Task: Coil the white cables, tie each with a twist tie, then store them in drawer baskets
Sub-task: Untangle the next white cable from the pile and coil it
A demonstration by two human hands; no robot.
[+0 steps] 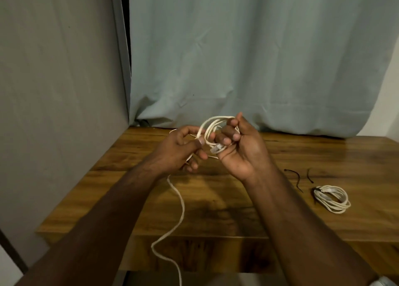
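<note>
Left wall: a flat grey panel (60,74), matt, meeting the table's far left corner.
Curtain: pale blue-green cloth (248,54) with soft creases, hanging down to the back edge of the table.
Table: brown wood-grain top (216,201), glossy, its front edge near the camera.
Left hand: the left hand (179,149) is held above the table, thumb and forefinger pinching a strand of the white cable, the other fingers curled under it.
White cable: round, smooth cord (210,127); several loops stand roughly upright between the two hands, and a loose tail runs from the left hand towards the camera, wavering down over the table's front edge.
Right hand: the right hand (239,147), palm towards the camera, fingers curled round the loops, with a clear plug lying against the palm.
Twist ties: two thin black ties (296,178), bent, lying on the wood right of the hands.
Coiled cable: a finished white coil (332,198), flat on the table near its right side, bound with a dark tie at its left end.
</note>
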